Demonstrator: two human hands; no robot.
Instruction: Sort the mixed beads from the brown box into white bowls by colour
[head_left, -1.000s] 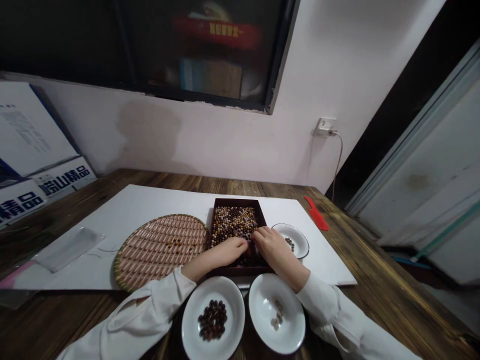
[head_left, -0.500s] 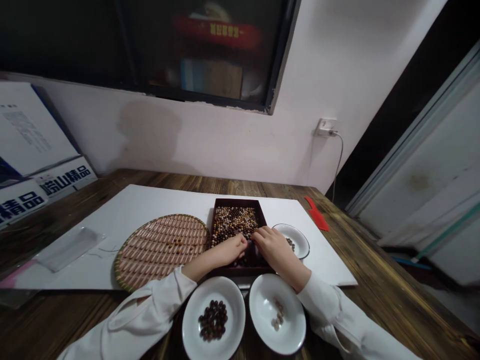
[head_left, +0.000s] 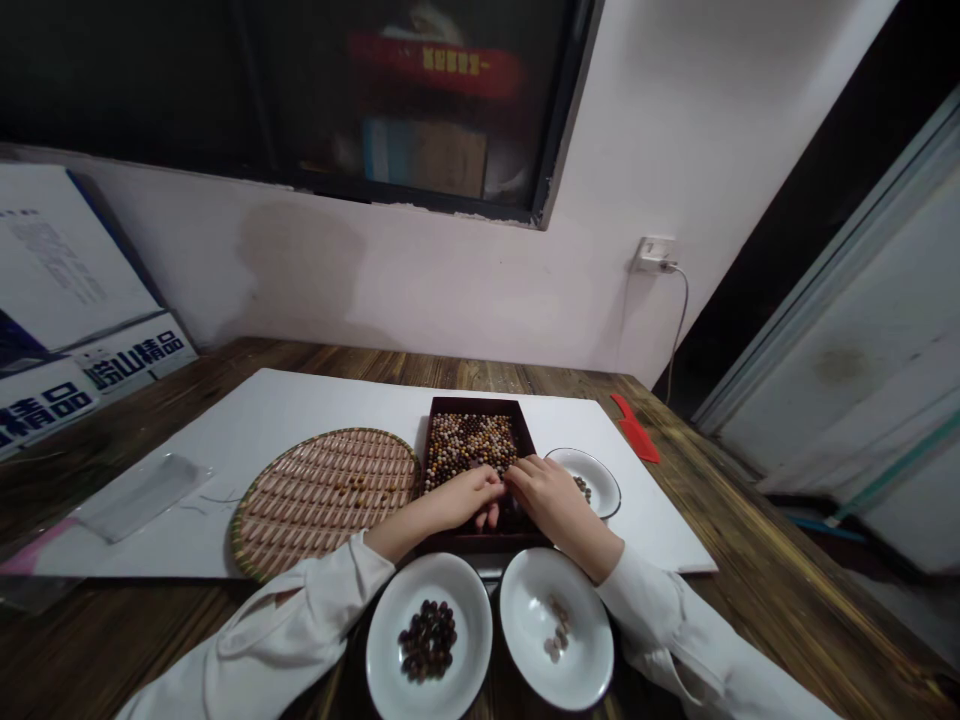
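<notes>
A dark rectangular tray [head_left: 480, 407] full of mixed brown, tan and pale beads [head_left: 471, 442] sits in the middle of a white sheet. My left hand [head_left: 466, 497] lies in the tray's near end, fingers curled down onto the beads. My right hand [head_left: 546, 494] rests beside it, fingertips pinched together among the beads; what they hold is too small to see. In front of the tray stand two white bowls: the left bowl [head_left: 390, 610] holds dark brown beads, the right bowl [head_left: 592, 640] holds a few pale ones.
A round woven tray [head_left: 315, 500] with a few beads lies left of the dark tray. A small white dish [head_left: 600, 472] with beads sits on the right. A red plastic piece [head_left: 636, 428] lies at the far right, a clear bag [head_left: 142, 495] at the left. Boxes stand at the far left.
My left hand has slid slightly right and its fingers have curled further down. My right hand has barely shifted.
</notes>
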